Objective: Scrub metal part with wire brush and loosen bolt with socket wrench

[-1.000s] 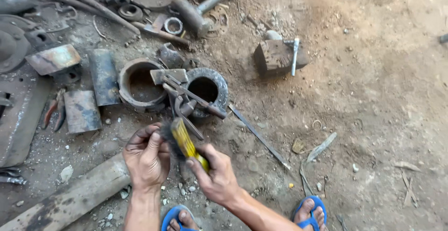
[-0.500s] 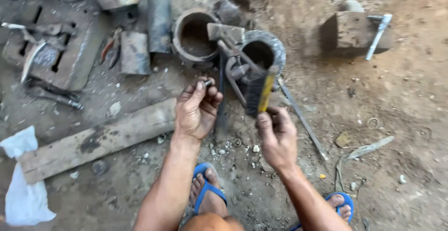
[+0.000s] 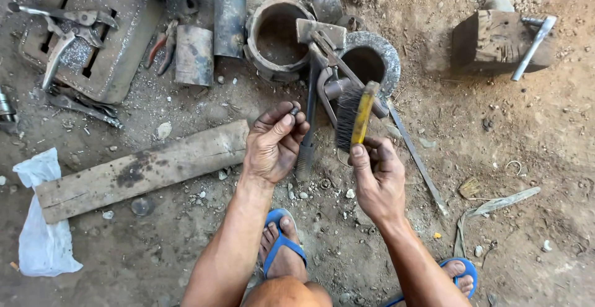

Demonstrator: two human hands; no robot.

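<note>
Bare forearms, grimy fingers (image 3: 280, 124), blue flip-flops (image 3: 282, 243) on both feet.

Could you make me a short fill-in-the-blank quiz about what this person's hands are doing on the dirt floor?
1. The right hand holds a yellow-handled wire ____.
2. The left hand pinches a small dark metal part between its ____.
3. The worn wooden plank lies on the ground to the ____ of the left hand.
4. The person wears blue ____.

Missing words: brush; fingertips; left; sandals
</note>
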